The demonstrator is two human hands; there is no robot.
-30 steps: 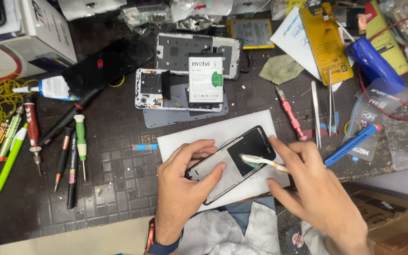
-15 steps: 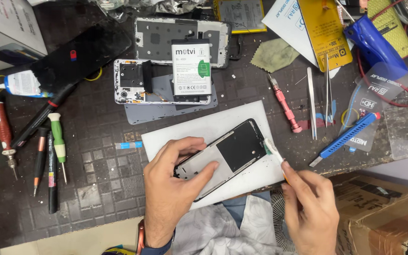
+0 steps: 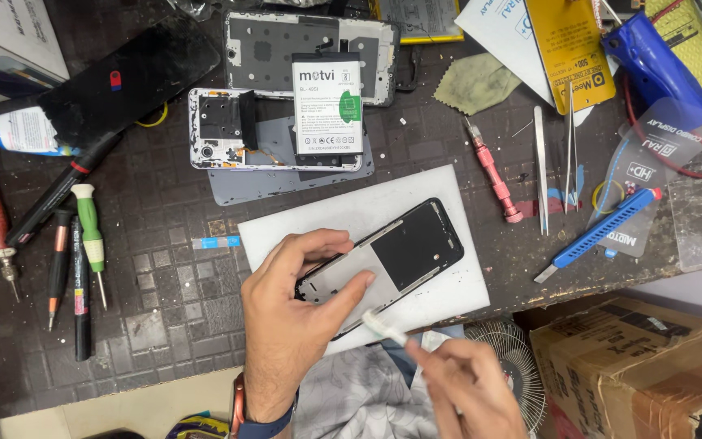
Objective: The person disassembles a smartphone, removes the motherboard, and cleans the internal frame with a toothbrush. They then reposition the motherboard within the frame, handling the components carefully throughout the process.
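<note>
A black phone frame with a bare metal plate (image 3: 396, 252) lies tilted on a white mat (image 3: 448, 293). My left hand (image 3: 290, 325) rests on its near-left end, thumb and fingers pressing the frame down. My right hand (image 3: 469, 390) is at the table's front edge, pinching a small white strip (image 3: 383, 327) whose tip touches the frame's near edge. Behind the mat lies an opened phone (image 3: 237, 134) with a white-labelled battery (image 3: 328, 106) on it.
Screwdrivers (image 3: 91, 236) and pens lie at the left beside a glue bottle (image 3: 22, 130). To the right are a pink screwdriver (image 3: 493, 175), tweezers (image 3: 539, 167) and a blue scraper (image 3: 599, 232). A cardboard box (image 3: 643, 366) and small fan (image 3: 509, 366) sit below the table edge.
My right hand pulled back from over the frame toward the front edge, and the white strip now points at the frame's near edge. My left hand stays on the frame.
</note>
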